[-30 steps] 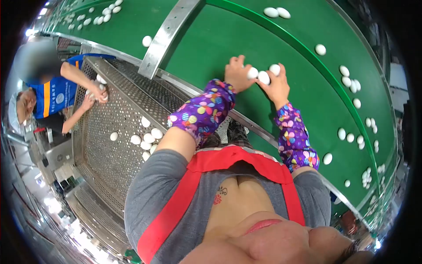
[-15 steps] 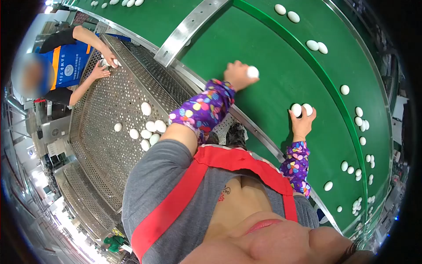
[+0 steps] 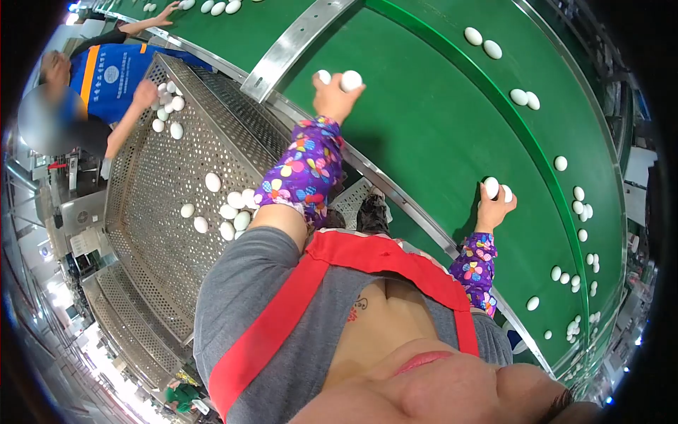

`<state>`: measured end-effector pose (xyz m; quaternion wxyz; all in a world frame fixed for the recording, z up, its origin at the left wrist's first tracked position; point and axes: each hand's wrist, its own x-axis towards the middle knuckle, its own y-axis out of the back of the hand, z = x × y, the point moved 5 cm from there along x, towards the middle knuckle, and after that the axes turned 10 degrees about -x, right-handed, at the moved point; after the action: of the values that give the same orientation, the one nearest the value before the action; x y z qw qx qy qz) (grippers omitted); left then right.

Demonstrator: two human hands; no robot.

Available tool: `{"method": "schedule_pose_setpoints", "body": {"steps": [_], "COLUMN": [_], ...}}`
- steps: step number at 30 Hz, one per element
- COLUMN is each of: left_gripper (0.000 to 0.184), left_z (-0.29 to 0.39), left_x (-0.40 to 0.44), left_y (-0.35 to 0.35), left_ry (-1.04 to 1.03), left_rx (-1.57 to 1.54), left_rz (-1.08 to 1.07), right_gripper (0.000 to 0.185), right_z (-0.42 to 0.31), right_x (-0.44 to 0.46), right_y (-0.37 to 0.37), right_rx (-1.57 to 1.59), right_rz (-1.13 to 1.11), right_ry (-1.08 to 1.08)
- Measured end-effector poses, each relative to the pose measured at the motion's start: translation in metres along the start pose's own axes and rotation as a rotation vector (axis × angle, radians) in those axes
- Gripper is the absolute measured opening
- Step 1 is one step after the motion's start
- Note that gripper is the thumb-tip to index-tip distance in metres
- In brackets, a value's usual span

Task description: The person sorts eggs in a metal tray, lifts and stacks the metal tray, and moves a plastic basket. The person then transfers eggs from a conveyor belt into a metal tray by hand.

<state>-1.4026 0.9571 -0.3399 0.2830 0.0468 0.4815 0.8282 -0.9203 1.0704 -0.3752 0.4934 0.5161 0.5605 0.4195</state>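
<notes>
My left hand [image 3: 335, 97], in a purple flowered sleeve, is over the green conveyor belt [image 3: 417, 134] near the metal bracket. Its fingers are closed round a white egg [image 3: 351, 80], and a second egg [image 3: 323, 76] shows at the other side of the fingertips. Further right over the belt, my right hand [image 3: 496, 210] grips two eggs: one egg [image 3: 491, 186] at the thumb side, another [image 3: 506, 193] partly hidden by the fingers. Several eggs [image 3: 228, 212] lie on a perforated metal table [image 3: 162, 254] left of my left forearm.
A metal bracket [image 3: 300, 46] crosses the belt. A green guide rail [image 3: 522, 120] curves along it, with several eggs [image 3: 519, 97] beyond. Across the perforated table, a co-worker in a blue apron [image 3: 116, 81] has one hand by several eggs [image 3: 176, 131] and the other at the belt.
My left hand has moved left and forward toward the bracket; a second egg now shows at its fingers. My right hand shifted slightly right. The co-worker's hands moved apart, one reaching the belt.
</notes>
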Motion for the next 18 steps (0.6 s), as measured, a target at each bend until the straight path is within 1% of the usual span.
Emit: {"method": "schedule_pose_setpoints", "body": {"steps": [1,4,5,6,7,8,9,10,11,13,14,16,17,18], "left_gripper": [0.063,0.069,0.073,0.074,0.074,0.071,0.072,0.074,0.076,0.072,0.070,0.065,0.063,0.061], "left_z": [-0.008,-0.035,-0.036,-0.059,-0.048,-0.035,-0.022,-0.027,-0.006,0.006,0.011,0.006,-0.019,-0.063], "left_x": [0.011,0.033,0.032,0.040,0.034,0.023,0.012,0.009,-0.004,-0.031,-0.042,-0.056,-0.058,-0.064], "left_y": [0.003,-0.019,-0.027,-0.058,-0.063,-0.061,-0.048,-0.055,-0.030,0.006,0.037,0.110,0.157,0.222], "left_ry": [0.110,0.231,0.231,0.079,0.065,0.009,0.041,0.085,0.105,0.066,0.024,-0.042,-0.116,-0.185], "left_rx": [0.044,-0.013,-0.033,0.080,0.209,0.226,0.203,0.093,-0.063,-0.220,-0.320,-0.355,-0.358,-0.368], "left_rz": [-0.041,-0.289,-0.335,-0.393,-0.512,-0.543,-0.538,-0.617,-0.669,-0.602,-0.608,-0.552,-0.443,-0.298], "right_gripper": [0.054,0.056,0.057,0.057,0.057,0.057,0.054,0.051,0.041,0.036,0.034,0.033,0.034,0.038], "right_z": [0.002,0.006,0.004,0.003,0.001,-0.004,0.002,0.000,-0.028,-0.093,-0.122,-0.196,-0.246,-0.342], "right_x": [0.001,0.005,0.005,0.007,0.010,0.012,0.020,0.028,0.026,0.013,0.005,-0.015,-0.032,-0.078], "right_y": [-0.002,-0.008,-0.007,-0.011,-0.012,-0.011,-0.021,-0.030,-0.023,0.005,0.012,0.015,0.025,0.049], "right_rx": [0.031,0.084,0.106,0.095,0.109,0.114,0.242,0.359,0.729,0.870,0.930,1.025,1.058,1.096], "right_rz": [-0.035,-0.038,-0.064,-0.040,-0.033,-0.032,-0.105,-0.185,-0.298,-0.457,-0.541,-0.749,-0.873,-1.122], "right_ry": [-0.037,-0.058,-0.066,-0.015,-0.030,-0.040,-0.044,-0.052,-0.144,-0.218,-0.260,-0.145,-0.069,0.146]}}
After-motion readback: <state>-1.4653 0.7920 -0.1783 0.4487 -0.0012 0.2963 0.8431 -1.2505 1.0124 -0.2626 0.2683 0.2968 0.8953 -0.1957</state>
